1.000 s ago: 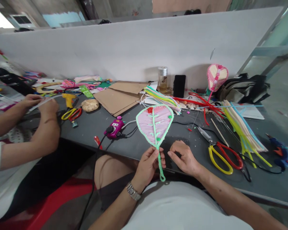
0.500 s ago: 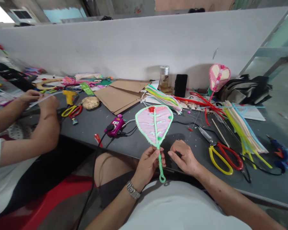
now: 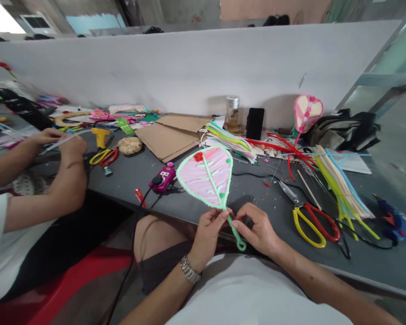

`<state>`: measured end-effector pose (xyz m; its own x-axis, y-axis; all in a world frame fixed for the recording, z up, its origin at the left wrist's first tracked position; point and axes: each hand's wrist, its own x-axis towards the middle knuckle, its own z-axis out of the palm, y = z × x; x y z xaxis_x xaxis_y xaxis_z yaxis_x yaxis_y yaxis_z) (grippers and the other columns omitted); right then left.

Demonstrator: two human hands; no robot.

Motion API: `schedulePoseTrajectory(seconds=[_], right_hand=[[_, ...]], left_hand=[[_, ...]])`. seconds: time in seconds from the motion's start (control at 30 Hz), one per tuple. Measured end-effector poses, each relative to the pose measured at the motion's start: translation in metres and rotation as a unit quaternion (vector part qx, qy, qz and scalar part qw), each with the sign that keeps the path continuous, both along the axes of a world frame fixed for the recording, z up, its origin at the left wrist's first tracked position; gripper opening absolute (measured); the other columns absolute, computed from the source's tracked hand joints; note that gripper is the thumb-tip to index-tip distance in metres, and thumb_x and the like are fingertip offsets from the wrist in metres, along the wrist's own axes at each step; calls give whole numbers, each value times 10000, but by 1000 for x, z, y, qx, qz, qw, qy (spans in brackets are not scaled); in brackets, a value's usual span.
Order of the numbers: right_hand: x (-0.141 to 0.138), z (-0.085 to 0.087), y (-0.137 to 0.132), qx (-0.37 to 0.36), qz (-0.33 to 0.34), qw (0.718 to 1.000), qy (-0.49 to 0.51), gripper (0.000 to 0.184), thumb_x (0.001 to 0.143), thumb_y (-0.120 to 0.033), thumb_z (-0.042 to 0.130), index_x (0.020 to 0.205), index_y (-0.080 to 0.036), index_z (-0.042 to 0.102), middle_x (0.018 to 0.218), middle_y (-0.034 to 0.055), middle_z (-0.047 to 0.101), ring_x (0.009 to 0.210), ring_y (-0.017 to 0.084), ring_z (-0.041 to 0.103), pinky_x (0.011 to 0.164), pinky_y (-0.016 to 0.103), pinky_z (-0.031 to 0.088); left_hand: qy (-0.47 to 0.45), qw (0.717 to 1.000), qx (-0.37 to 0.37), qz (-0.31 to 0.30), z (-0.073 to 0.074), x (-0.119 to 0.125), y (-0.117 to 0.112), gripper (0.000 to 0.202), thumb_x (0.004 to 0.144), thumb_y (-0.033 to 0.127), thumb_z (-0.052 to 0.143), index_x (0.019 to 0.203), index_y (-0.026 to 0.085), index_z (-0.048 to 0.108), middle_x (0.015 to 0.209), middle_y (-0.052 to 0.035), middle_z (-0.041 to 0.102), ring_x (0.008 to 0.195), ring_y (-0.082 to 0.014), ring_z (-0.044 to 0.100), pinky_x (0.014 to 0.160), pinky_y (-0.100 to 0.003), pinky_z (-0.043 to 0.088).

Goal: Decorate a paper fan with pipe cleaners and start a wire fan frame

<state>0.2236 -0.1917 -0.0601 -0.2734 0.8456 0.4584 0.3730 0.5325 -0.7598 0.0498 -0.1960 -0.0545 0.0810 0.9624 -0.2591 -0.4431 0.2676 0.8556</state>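
A leaf-shaped hand fan (image 3: 208,178) made of pipe cleaners stands tilted to the left above the table's front edge. Its face is pale pink, with a mint-green rim and veins, a red patch near the top and small green dots. My left hand (image 3: 209,232), with a metal watch on the wrist, pinches the green handle just below the face. Thumb and curled fingers of my right hand (image 3: 257,228) close on the handle from the other side, a little lower. Below both hands the handle's looped end (image 3: 241,245) hangs free.
Scissors (image 3: 313,223), a glue gun (image 3: 397,219) and pipe cleaner bundles (image 3: 345,189) lie to the right. A purple power socket (image 3: 163,179) and cardboard (image 3: 171,137) are left of the fan. Further left, a co-worker's hands (image 3: 66,140) hold a pale strip.
The fan has tipped from nearly upright towards the left, its looped end swinging right. My right hand has come in from beside the handle and closed on it.
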Motion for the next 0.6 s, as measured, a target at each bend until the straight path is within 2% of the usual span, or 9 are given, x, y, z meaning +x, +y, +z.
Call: schedulePoseTrajectory(seconds=[0.1,0.17,0.23,0.37,0.47,0.6], right_hand=[[-8,3,-10,-29,-30,999,-16,132,959,-337,701,984,-244,611,837,8,714,738,172,661,682,286,482],[-9,7,-13,-18,-45,998,-33,51,982,-278,633,1016,-245,614,865,22,744,745,179,679,684,288,484],[-7,13,-13,-28,-49,998,-31,64,1011,-254,560,1025,-244,622,878,32,757,749,179,685,686,288,485],[10,29,-2,-151,-42,985,77,162,1006,-366,584,915,-233,606,722,-6,687,622,141,612,592,260,462],[28,41,9,-235,-9,956,176,301,931,-496,684,862,-234,551,653,-23,666,537,122,544,536,256,432],[51,52,22,-272,16,937,217,443,820,-586,791,908,-238,531,715,1,726,594,147,620,594,284,485]], left_hand=[[33,998,48,8,7,4,0,313,732,445,914,812,166,795,795,-35,759,772,-183,677,766,-289,539],[62,994,85,18,13,6,1,276,747,427,898,782,173,796,784,-34,753,766,-189,664,770,-299,531],[96,990,106,18,20,10,1,263,753,417,889,757,170,800,780,-47,756,766,-198,660,778,-308,528],[122,981,145,-31,27,13,-3,240,792,406,854,861,177,838,846,-87,782,822,-238,691,823,-337,537],[140,979,143,-43,21,8,-5,262,789,420,857,891,178,847,853,-99,784,794,-223,682,781,-321,539],[151,984,91,4,2,-11,0,330,780,473,860,892,163,835,830,-91,772,744,-179,653,717,-277,526]])
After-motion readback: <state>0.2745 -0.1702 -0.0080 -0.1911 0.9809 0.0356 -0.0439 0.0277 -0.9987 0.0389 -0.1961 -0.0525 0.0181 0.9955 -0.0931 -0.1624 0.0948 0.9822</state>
